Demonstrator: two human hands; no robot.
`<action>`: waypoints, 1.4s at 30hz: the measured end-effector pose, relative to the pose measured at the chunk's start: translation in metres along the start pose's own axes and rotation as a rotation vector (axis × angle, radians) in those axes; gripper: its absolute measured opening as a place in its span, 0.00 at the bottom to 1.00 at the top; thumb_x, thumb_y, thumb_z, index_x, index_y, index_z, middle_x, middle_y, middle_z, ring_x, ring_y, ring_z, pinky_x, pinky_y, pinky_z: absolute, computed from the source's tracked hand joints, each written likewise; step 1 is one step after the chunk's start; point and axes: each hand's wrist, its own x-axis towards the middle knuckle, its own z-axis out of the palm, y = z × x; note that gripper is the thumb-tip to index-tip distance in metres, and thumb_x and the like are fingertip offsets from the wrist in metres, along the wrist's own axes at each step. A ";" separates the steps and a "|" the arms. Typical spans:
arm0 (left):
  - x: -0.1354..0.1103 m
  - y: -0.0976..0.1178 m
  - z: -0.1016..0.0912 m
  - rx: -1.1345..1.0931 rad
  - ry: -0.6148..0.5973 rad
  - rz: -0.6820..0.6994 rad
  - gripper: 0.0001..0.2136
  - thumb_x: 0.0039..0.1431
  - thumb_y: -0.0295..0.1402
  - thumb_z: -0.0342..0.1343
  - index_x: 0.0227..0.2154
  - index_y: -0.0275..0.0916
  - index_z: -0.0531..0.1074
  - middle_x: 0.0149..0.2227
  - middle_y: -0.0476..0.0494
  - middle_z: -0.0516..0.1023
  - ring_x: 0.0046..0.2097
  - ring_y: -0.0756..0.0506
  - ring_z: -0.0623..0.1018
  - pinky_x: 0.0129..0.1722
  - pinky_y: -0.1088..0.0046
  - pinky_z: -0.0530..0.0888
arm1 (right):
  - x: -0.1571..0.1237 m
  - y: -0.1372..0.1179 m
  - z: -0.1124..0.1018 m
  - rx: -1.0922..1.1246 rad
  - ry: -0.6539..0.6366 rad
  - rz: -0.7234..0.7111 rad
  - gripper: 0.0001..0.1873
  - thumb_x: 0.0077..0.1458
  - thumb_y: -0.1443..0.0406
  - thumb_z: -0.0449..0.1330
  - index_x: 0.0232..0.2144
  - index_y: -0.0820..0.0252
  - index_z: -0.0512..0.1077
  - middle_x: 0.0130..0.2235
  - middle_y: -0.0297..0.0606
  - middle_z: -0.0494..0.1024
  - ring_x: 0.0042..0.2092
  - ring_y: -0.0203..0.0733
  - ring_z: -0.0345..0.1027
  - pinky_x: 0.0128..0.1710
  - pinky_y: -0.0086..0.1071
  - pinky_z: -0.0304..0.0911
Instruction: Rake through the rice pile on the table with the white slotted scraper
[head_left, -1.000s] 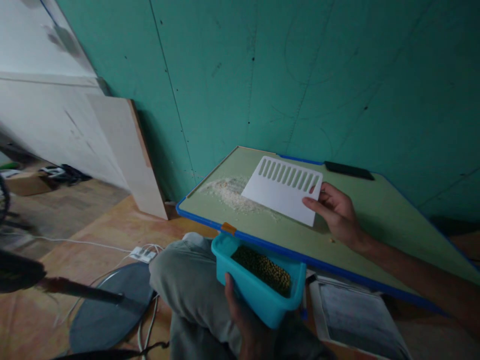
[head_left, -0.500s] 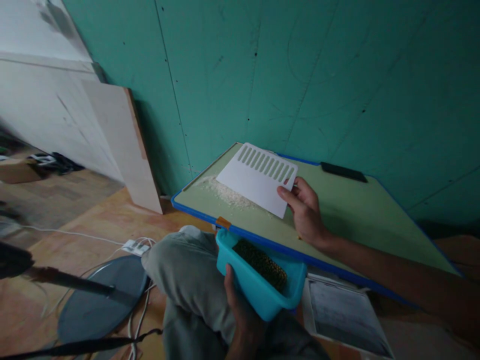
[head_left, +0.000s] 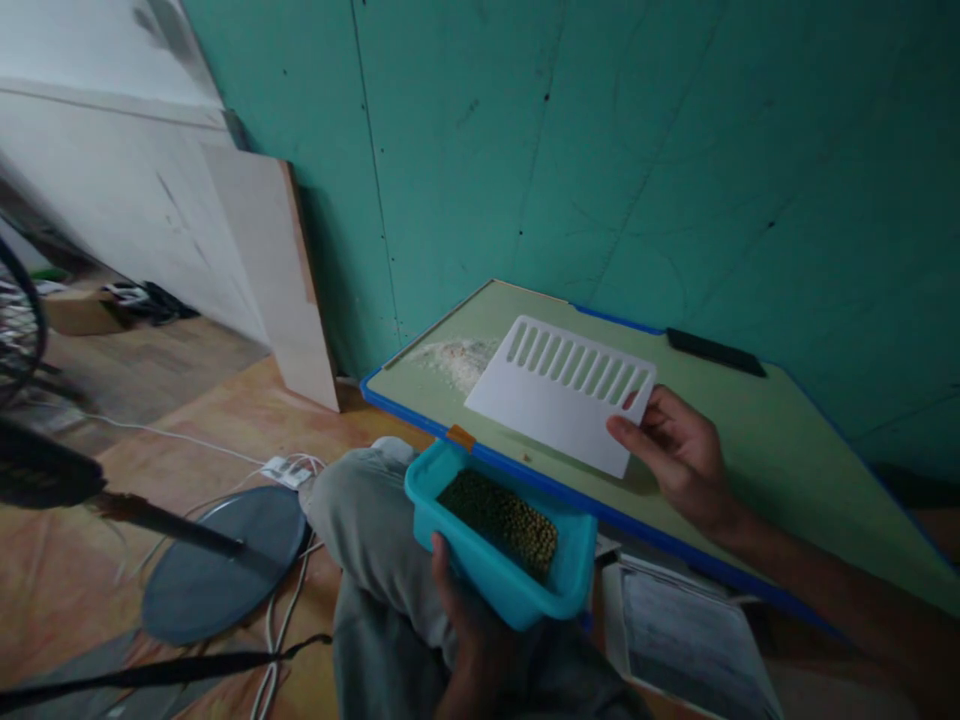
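Note:
A flat white plastic scraper with a row of slots along its far side is pinched by one end in my right hand, thumb on top. It slants over a small pale-green board with a blue rim. A loose pile of whitish grains, rice-like, lies on the board's left part, partly hidden by the scraper. Just below the board's near edge, my left hand holds a turquoise plastic tub from its near side. Inside the tub are dark green grains and yellowish beans.
An orange clip or patch marks the board's near rim, and a black strip the far rim. A green wall stands behind. On the floor at left are a round stand base, cables and a power strip.
The scraper has come rightward and nearer the board's front edge, uncovering more of the grain pile. The tub has shifted left along the rim, showing more of its contents. The view has turned slightly left.

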 end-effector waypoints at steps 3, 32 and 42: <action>0.006 0.009 -0.003 0.045 -0.008 0.079 0.30 0.62 0.55 0.58 0.64 0.49 0.72 0.53 0.41 0.84 0.62 0.31 0.76 0.60 0.52 0.75 | 0.003 0.000 0.004 -0.037 -0.064 0.033 0.13 0.59 0.55 0.69 0.40 0.55 0.74 0.36 0.37 0.84 0.35 0.42 0.78 0.34 0.33 0.71; 0.013 0.022 0.001 0.034 0.044 0.156 0.30 0.65 0.51 0.57 0.67 0.47 0.69 0.60 0.40 0.80 0.61 0.34 0.77 0.62 0.54 0.72 | 0.012 -0.001 0.005 -0.077 0.091 0.013 0.16 0.55 0.51 0.71 0.39 0.51 0.75 0.35 0.37 0.84 0.36 0.47 0.79 0.34 0.38 0.75; 0.019 0.023 -0.005 0.022 0.003 0.105 0.28 0.66 0.50 0.55 0.67 0.50 0.68 0.56 0.40 0.83 0.57 0.32 0.80 0.57 0.51 0.76 | 0.021 0.012 -0.003 -0.114 0.172 -0.032 0.15 0.56 0.51 0.70 0.38 0.52 0.74 0.35 0.36 0.84 0.34 0.46 0.79 0.31 0.36 0.73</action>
